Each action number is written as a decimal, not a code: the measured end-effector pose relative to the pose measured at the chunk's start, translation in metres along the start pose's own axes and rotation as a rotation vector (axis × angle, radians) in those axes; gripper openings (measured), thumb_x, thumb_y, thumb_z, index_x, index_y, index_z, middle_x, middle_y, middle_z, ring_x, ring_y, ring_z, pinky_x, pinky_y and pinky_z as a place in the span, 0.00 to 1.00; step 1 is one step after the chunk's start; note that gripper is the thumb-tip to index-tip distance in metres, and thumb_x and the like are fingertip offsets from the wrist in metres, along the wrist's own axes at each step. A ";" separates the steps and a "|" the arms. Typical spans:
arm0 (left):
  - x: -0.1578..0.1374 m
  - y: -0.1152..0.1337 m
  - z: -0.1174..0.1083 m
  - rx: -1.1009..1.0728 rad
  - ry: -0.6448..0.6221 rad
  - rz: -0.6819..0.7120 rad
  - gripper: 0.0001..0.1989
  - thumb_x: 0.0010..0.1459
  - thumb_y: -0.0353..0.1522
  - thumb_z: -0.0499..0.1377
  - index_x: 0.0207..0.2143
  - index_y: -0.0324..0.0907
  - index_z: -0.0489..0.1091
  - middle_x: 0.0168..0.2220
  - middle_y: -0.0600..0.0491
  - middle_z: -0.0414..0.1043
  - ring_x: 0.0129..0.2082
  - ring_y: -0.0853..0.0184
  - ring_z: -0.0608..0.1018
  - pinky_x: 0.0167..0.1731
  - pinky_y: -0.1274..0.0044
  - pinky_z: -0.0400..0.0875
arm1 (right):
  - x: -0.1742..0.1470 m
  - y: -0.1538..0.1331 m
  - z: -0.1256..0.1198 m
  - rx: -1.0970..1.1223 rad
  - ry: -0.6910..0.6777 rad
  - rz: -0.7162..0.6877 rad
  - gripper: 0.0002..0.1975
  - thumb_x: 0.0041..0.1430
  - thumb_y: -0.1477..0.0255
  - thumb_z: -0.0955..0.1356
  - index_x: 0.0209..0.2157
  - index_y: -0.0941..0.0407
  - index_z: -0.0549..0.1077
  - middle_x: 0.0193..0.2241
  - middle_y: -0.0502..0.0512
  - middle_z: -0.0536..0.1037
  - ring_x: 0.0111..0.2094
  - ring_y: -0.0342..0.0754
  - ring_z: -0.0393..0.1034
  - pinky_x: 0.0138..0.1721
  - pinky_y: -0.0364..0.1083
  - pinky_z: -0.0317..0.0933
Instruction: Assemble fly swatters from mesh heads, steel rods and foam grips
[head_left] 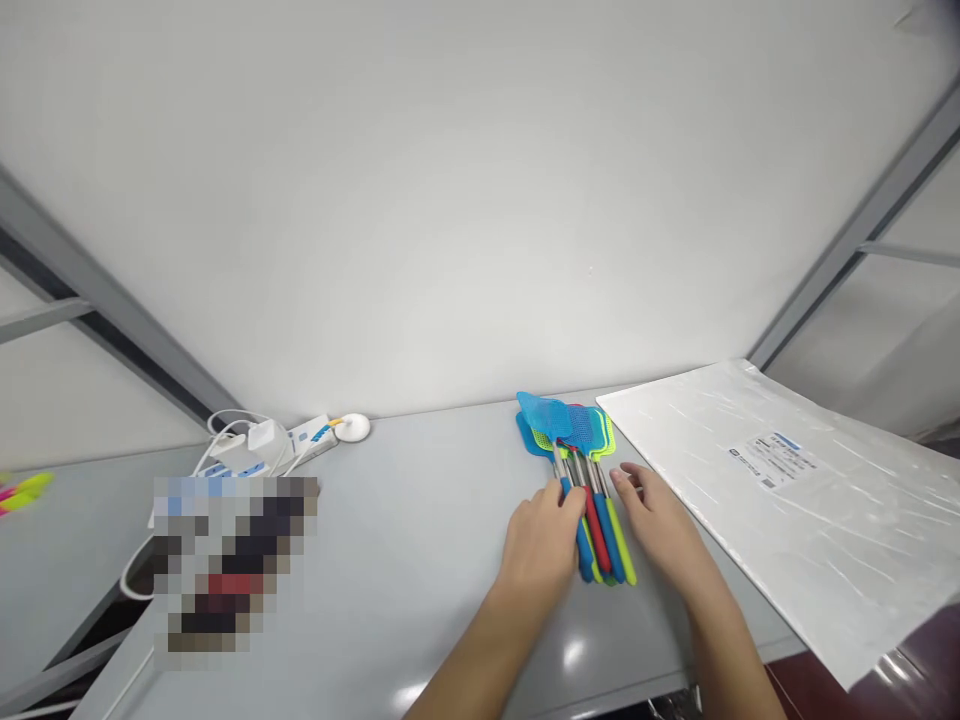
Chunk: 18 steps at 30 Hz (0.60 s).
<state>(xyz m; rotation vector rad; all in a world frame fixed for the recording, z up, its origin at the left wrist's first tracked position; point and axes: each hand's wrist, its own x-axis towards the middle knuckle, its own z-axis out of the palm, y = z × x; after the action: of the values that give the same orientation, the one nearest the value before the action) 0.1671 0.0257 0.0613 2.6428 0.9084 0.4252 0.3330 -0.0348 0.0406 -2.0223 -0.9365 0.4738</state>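
Observation:
Several fly swatters (602, 525) lie bunched on the grey shelf, with blue, yellow-green and red handles pointing toward me. Their mesh heads (562, 425) overlap at the far end, mostly blue, with metal shafts between heads and handles. My left hand (541, 535) is closed at the left side of the bunch, its thumb and fingers on a blue handle; part of its grip is hidden. On the other side, my right hand (660, 515) is held just beside the shafts, fingers curved and apart, with nothing visible in it.
A white plastic-wrapped flat package (825, 510) with a label lies at the right. At the left are a power strip (311, 435) with white plugs and cables, a round white device (352, 428) and a blurred-out patch. A white wall (480, 220) rises behind.

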 end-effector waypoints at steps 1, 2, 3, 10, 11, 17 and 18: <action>0.000 -0.002 0.003 -0.024 -0.016 0.006 0.16 0.60 0.27 0.50 0.48 0.47 0.68 0.38 0.50 0.69 0.31 0.62 0.73 0.28 0.74 0.62 | 0.004 0.001 0.001 -0.016 -0.024 0.009 0.30 0.61 0.50 0.60 0.53 0.59 0.69 0.44 0.63 0.75 0.45 0.57 0.71 0.47 0.53 0.60; -0.001 -0.005 0.005 -0.056 -0.034 0.021 0.19 0.59 0.26 0.50 0.52 0.47 0.66 0.39 0.49 0.70 0.32 0.62 0.73 0.29 0.73 0.63 | 0.006 0.001 0.003 -0.029 -0.048 0.018 0.30 0.62 0.50 0.60 0.53 0.59 0.69 0.44 0.63 0.76 0.45 0.57 0.71 0.47 0.52 0.60; -0.002 -0.008 0.005 -0.102 -0.058 0.044 0.23 0.58 0.25 0.51 0.56 0.48 0.64 0.41 0.48 0.70 0.33 0.61 0.73 0.31 0.73 0.65 | 0.007 0.001 0.004 -0.040 -0.068 0.028 0.31 0.62 0.50 0.59 0.54 0.59 0.68 0.44 0.63 0.76 0.46 0.57 0.71 0.47 0.52 0.60; -0.002 -0.029 0.004 -0.474 -0.017 -0.031 0.23 0.65 0.28 0.46 0.61 0.48 0.59 0.45 0.47 0.71 0.44 0.58 0.73 0.44 0.67 0.67 | -0.001 -0.002 0.006 -0.115 -0.168 0.050 0.32 0.63 0.49 0.58 0.58 0.58 0.65 0.41 0.59 0.75 0.45 0.56 0.70 0.46 0.51 0.59; 0.000 -0.029 0.006 -0.463 0.007 -0.066 0.19 0.66 0.31 0.46 0.58 0.46 0.62 0.43 0.47 0.72 0.43 0.58 0.72 0.43 0.66 0.66 | -0.002 -0.002 0.005 -0.137 -0.177 0.037 0.32 0.63 0.49 0.58 0.58 0.58 0.65 0.40 0.59 0.75 0.44 0.56 0.70 0.45 0.50 0.59; 0.006 -0.016 0.020 -0.274 0.018 -0.141 0.11 0.67 0.35 0.47 0.39 0.43 0.67 0.37 0.48 0.71 0.38 0.58 0.69 0.38 0.65 0.62 | -0.002 -0.006 0.009 -0.310 -0.232 -0.043 0.31 0.63 0.48 0.56 0.55 0.56 0.66 0.41 0.60 0.73 0.43 0.58 0.69 0.44 0.52 0.59; 0.005 -0.014 0.020 -0.270 0.015 -0.143 0.12 0.68 0.33 0.45 0.39 0.43 0.67 0.37 0.48 0.71 0.38 0.58 0.69 0.38 0.66 0.61 | -0.002 -0.008 0.010 -0.345 -0.239 -0.044 0.31 0.63 0.47 0.57 0.55 0.56 0.65 0.42 0.61 0.73 0.44 0.59 0.68 0.44 0.53 0.59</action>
<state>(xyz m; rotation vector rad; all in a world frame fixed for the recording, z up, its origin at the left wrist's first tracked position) 0.1708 0.0361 0.0387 2.3183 0.9637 0.4945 0.3220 -0.0280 0.0410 -2.2810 -1.2781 0.5696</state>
